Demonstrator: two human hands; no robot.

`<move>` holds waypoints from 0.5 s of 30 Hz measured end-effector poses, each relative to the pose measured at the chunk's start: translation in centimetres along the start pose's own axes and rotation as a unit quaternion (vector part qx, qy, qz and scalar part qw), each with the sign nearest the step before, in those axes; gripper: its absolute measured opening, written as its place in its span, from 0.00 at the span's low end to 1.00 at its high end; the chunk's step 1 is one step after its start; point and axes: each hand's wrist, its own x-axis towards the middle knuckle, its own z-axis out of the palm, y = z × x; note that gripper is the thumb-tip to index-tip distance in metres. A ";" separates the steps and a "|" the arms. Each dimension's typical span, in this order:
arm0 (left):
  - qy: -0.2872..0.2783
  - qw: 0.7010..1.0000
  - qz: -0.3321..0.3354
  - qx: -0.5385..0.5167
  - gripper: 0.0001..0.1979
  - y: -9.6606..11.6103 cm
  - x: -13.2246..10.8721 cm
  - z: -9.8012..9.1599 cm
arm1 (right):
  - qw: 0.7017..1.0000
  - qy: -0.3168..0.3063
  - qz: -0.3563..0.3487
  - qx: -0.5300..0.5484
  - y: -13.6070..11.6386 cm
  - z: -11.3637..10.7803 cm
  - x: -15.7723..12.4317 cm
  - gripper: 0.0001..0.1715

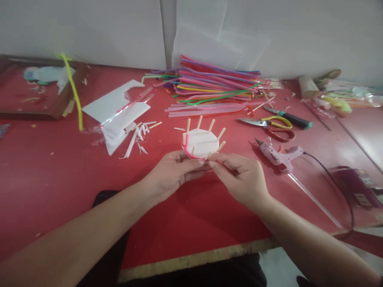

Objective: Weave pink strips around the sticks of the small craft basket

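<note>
Cropped forearms end in fingers pinching a white disc and half-hidden pink strip.

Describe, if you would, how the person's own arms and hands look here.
The left hand and right hand are ungloved, with no ring, watch or bracelet to be seen, though some fingers are partly hidden. The left forearm and right forearm are uncovered by sleeves along nearly all their visible length.

The disc is white, the strip pink.
</note>
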 end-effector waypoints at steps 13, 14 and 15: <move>-0.007 0.999 0.035 0.013 0.03 0.1 0.0 0.2 | 1.000 0.011 -0.006 0.002 0.1 0.2 0.1 0.09; -0.002 0.999 0.041 0.014 0.03 0.0 0.0 0.2 | 1.000 0.016 -0.006 0.004 0.2 0.3 0.1 0.09; 0.002 0.999 0.046 0.014 0.03 0.0 0.1 0.2 | 1.000 0.020 -0.004 0.005 0.3 0.5 0.1 0.09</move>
